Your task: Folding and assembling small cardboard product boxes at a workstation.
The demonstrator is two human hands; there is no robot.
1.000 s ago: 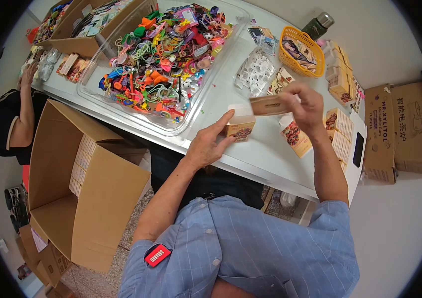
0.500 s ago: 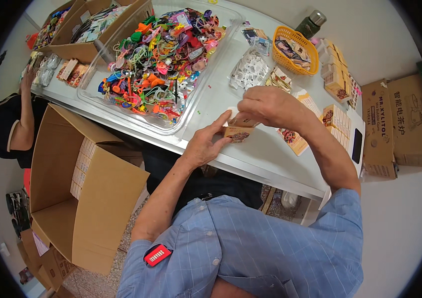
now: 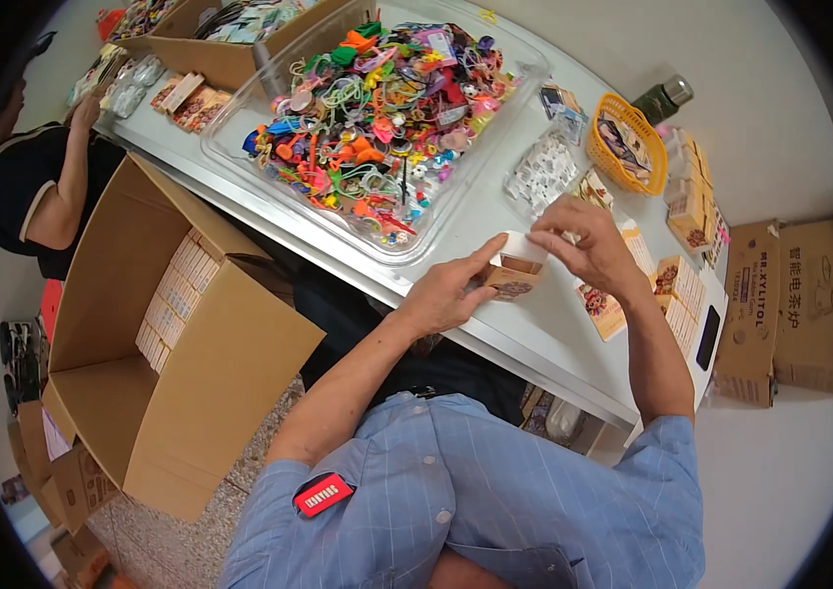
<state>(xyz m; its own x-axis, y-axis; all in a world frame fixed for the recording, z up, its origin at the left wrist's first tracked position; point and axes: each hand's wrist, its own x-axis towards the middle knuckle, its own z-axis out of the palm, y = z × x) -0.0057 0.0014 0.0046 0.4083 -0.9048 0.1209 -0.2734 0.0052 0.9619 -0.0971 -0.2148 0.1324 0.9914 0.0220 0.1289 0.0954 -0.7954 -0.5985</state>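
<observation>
A small printed carton (image 3: pixel 515 287), its top open and white flaps raised, stands at the table's front edge. My left hand (image 3: pixel 444 296) grips it from the left, thumb on the near side and fingers behind. At the carton's upper right, my right hand (image 3: pixel 593 245) is closed in a pinch; whatever its fingertips hold is hidden. Just beyond lies a clear bag of small white pieces (image 3: pixel 542 175), with printed cards (image 3: pixel 595 188) beside it. Under and beside my right wrist are flat orange-printed cartons (image 3: pixel 601 310).
A large clear tub (image 3: pixel 377 257) heaped with colourful trinkets fills the table's middle. To the right are a yellow basket (image 3: pixel 595 147), a dark flask (image 3: pixel 664 98), stacked cartons (image 3: pixel 681 294) and a phone (image 3: pixel 708 339). A big cardboard box (image 3: pixel 210 393) stands left; another person (image 3: pixel 44 196) works beyond.
My right hand has come down and right, from above the carton to its upper right side. The view has shifted, so the table's things appear further right and lower.
</observation>
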